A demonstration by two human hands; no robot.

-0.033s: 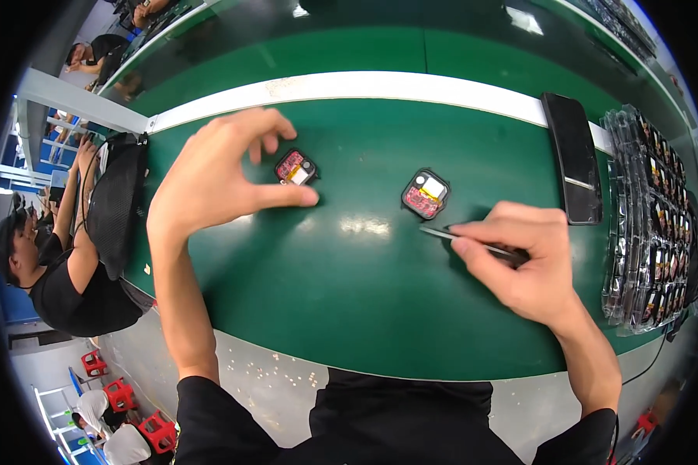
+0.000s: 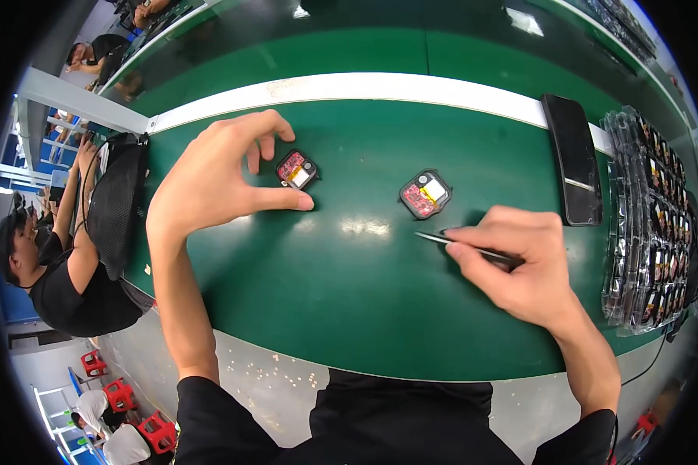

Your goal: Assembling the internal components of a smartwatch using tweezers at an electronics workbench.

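Note:
My left hand [image 2: 217, 174] hovers over the left of the green table [image 2: 341, 310], thumb and fingers spread around a small square black-cased module [image 2: 296, 169] without gripping it. That module shows a red circuit board and a white and yellow part. My right hand [image 2: 520, 260] pinches a slim pair of metal tweezers [image 2: 473, 249], tip pointing left. Just beyond the tip lies a second, similar module [image 2: 425, 194], its red board face up. The tip appears apart from it.
At right, a black phone-like slab [image 2: 572, 159] leans over a white rail [image 2: 349, 85]. Stacked clear plastic trays [image 2: 647, 225] of modules stand beyond it. A black mesh-backed chair [image 2: 116, 205] and a seated person [image 2: 70, 260] are at left.
My right hand and the tweezers have shifted slightly left, their tip a little nearer to me. The left hand and both modules look almost unchanged.

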